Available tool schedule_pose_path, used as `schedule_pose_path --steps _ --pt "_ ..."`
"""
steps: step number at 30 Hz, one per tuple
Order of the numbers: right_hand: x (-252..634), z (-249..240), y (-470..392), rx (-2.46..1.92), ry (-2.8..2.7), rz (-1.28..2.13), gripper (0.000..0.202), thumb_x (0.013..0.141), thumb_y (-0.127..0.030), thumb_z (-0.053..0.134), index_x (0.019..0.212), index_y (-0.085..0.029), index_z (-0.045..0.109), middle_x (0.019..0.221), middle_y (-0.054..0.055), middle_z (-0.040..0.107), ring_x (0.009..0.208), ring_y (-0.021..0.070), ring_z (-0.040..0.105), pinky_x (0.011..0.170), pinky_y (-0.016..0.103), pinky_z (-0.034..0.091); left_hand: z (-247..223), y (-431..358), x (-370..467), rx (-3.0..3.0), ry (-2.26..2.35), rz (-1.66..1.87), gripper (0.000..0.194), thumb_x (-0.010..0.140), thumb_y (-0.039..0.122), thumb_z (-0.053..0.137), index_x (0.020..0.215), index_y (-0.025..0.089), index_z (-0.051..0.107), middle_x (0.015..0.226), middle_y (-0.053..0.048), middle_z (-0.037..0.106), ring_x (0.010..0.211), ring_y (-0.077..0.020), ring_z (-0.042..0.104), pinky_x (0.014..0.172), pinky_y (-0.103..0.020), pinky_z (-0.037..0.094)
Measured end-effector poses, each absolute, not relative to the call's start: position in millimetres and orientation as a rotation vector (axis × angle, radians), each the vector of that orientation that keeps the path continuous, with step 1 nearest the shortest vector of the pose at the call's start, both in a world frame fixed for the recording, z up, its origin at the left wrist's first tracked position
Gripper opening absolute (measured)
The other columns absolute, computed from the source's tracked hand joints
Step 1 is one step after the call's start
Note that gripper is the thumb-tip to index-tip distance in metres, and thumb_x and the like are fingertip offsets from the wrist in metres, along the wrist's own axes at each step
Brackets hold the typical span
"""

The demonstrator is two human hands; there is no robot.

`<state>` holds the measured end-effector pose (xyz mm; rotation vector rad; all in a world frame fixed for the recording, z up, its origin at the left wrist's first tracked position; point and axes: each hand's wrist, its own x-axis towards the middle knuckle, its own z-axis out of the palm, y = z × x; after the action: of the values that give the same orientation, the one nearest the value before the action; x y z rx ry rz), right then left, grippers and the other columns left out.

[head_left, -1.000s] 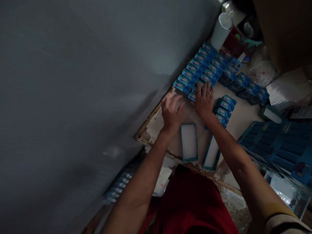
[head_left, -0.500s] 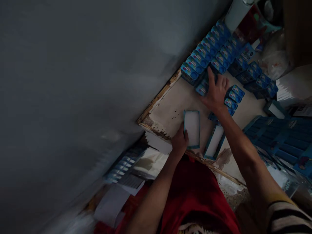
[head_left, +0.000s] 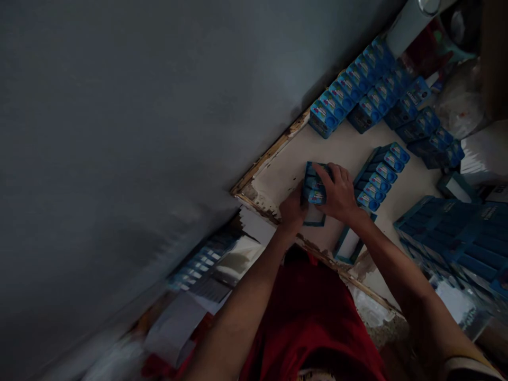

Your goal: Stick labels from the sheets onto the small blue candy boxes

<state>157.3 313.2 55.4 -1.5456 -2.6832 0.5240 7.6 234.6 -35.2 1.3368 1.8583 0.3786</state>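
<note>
Near the front edge of the worn table, my left hand (head_left: 292,209) grips the side of an open tray box (head_left: 315,217) with a white inside and blue rim. My right hand (head_left: 340,193) is closed around a few small blue boxes (head_left: 316,197), which sit over the upper part of that tray. A second white-bottomed tray (head_left: 349,244) lies to the right, below a row of upright blue boxes (head_left: 375,185). Longer rows of blue boxes (head_left: 343,92) stand along the wall side.
A grey wall (head_left: 138,106) borders the table (head_left: 278,172) on the left. Stacked packs of blue boxes (head_left: 456,227) stand at the right. A white cylindrical container (head_left: 408,26) and plastic bags (head_left: 460,98) are at the upper right.
My right hand has brought a group of blue boxes from the rows at the back to the tray in my left hand. The view has shifted slightly.
</note>
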Motion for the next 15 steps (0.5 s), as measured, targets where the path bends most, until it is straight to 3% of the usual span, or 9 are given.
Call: schedule_pose_path --steps 6,9,13,15 --pt "151.6 53.2 323.4 -1.487 -2.789 0.489 0.097 0.079 -0.032 0.078 0.168 -0.024 0.04 0.155 0.019 0.05 0.14 0.0392 0.047 0.12 0.056 0.037 -39.5 233.1 11.3 1.286 1.883 0.421 0.064 0.099 0.019 0.055 0.162 0.027 0.052 0.149 -0.008 0.069 0.134 -0.0311 0.068 0.109 -0.038 0.053" --pt "147.3 37.9 323.5 -1.459 -2.801 0.442 0.093 0.084 -0.032 0.076 0.169 -0.025 0.038 0.163 0.019 0.045 0.151 0.0392 0.041 0.127 0.059 0.029 -45.2 231.4 12.3 1.276 1.881 0.476 0.061 0.099 0.021 0.056 0.16 0.025 0.055 0.148 -0.011 0.07 0.134 -0.0321 0.067 0.11 -0.041 0.053" --pt "144.5 32.6 331.5 -1.388 -2.868 0.427 0.104 0.084 -0.054 0.081 0.171 -0.026 0.032 0.18 0.018 0.021 0.167 0.0429 0.012 0.132 0.069 0.009 -48.5 230.6 16.2 1.237 1.918 0.522 0.059 0.1 0.019 0.052 0.159 0.021 0.056 0.149 -0.015 0.068 0.134 -0.0336 0.068 0.11 -0.044 0.053" --pt "146.8 41.8 342.6 -1.368 -2.905 0.492 0.111 0.082 -0.07 0.079 0.171 -0.025 0.03 0.181 0.019 0.015 0.168 0.0442 0.008 0.13 0.072 0.01 -46.6 229.5 17.5 1.222 1.905 0.525 0.062 0.099 0.018 0.053 0.16 0.022 0.054 0.148 -0.013 0.069 0.135 -0.0324 0.067 0.109 -0.042 0.053"
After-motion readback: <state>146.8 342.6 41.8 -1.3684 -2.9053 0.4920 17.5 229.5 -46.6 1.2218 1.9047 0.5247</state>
